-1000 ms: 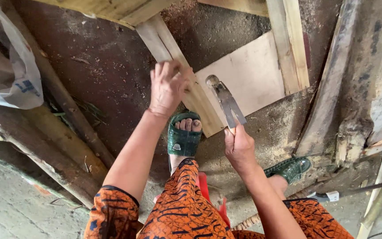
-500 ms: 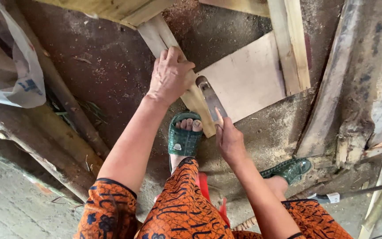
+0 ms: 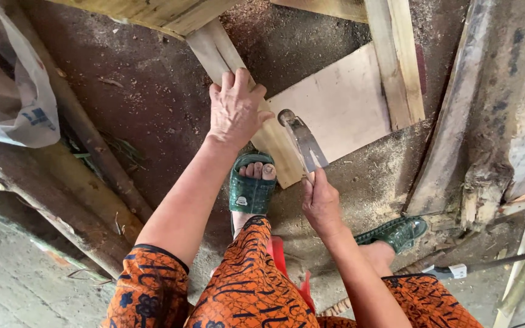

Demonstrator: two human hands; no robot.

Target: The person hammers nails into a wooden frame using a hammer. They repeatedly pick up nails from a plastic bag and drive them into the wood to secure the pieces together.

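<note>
My left hand presses flat on a pale wooden plank that runs diagonally across the dirt floor, its near end by my left foot in a green sandal. My right hand grips the handle of a hatchet-like metal blade, raised over the plank's right edge and a thin plywood sheet. The blade's tip sits close to my left hand's fingers.
Wooden battens lie across the plywood. Rough logs lie at left beside a white plastic bag. Weathered timbers stand at right. Sawdust covers the ground. My right sandal is at lower right.
The blade came down against the plank half a second ago, then rose again. My left hand shifted slightly on the plank but kept its hold.
</note>
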